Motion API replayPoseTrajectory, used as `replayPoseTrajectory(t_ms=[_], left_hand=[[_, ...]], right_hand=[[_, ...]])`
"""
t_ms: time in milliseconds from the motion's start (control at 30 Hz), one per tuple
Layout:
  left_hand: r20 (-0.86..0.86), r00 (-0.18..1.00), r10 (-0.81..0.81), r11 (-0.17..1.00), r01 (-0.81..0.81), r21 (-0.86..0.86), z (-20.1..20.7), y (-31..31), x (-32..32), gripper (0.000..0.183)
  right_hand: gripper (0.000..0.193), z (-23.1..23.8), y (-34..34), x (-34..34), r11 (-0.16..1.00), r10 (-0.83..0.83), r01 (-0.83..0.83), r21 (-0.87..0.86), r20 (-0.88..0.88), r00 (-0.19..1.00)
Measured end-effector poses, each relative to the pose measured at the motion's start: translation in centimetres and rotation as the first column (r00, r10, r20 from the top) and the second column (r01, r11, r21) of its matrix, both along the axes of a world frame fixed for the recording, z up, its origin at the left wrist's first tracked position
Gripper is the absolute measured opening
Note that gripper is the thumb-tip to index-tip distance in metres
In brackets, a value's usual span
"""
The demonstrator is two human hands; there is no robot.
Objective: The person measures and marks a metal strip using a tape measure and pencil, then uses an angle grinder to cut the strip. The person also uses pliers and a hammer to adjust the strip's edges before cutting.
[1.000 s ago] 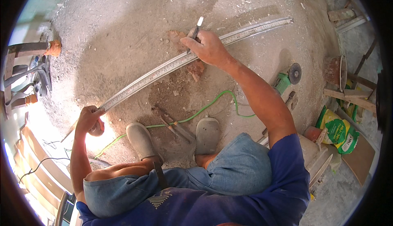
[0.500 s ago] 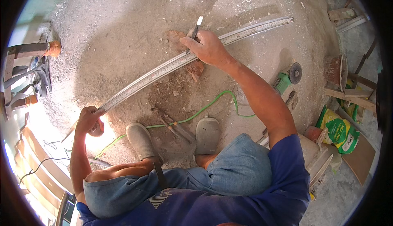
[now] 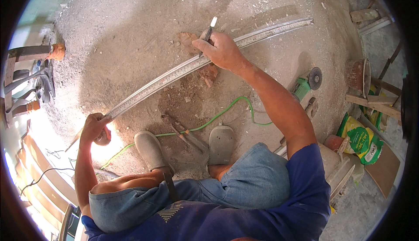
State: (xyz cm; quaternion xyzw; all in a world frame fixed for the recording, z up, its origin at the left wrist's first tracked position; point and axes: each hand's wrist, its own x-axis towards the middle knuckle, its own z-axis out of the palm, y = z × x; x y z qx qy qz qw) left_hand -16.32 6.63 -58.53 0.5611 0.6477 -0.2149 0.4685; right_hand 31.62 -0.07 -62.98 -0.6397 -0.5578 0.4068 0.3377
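I see a rough, dusty concrete floor (image 3: 131, 36) filling most of the frame. A long metal straightedge (image 3: 174, 73) lies on it, running from the lower left toward the upper right. Below its middle, pliers (image 3: 183, 134) rest on the floor, with a green cable (image 3: 218, 116) curling past them. At right an angle grinder (image 3: 307, 84) lies on the floor, and a green sack (image 3: 362, 140) sits further right, near wooden offcuts (image 3: 371, 99).

Crouched on the dusty concrete floor (image 3: 131, 31), the person pins a long metal straightedge (image 3: 174, 73) with the left hand (image 3: 95, 128) while the right hand (image 3: 222, 49) holds a pencil (image 3: 209, 30) against it; pliers (image 3: 183, 132) lie between the feet.
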Motion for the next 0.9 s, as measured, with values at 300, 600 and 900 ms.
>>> replayPoseTrajectory(t_ms=[300, 600, 900], left_hand=[[0.006, 1.0, -0.029, 0.999, 0.029, 0.022, 0.1, 0.0, 0.0, 0.031], [0.008, 1.0, -0.015, 1.0, 0.014, 0.027, -0.4, -0.1, -0.7, 0.032], [-0.022, 1.0, 0.012, 1.0, -0.012, 0.007, -0.5, 0.1, -0.6, 0.033]], right_hand=[[0.032, -0.1, 0.0, 0.0, 1.0, -0.009, 0.009, 0.02, -0.006, 1.0], [0.03, 0.0, -0.1, -0.5, 1.0, 0.004, -0.004, -0.011, -0.017, 1.0], [0.04, -0.1, 0.1, -1.2, 1.0, 0.001, 0.0, 0.029, -0.034, 0.999]])
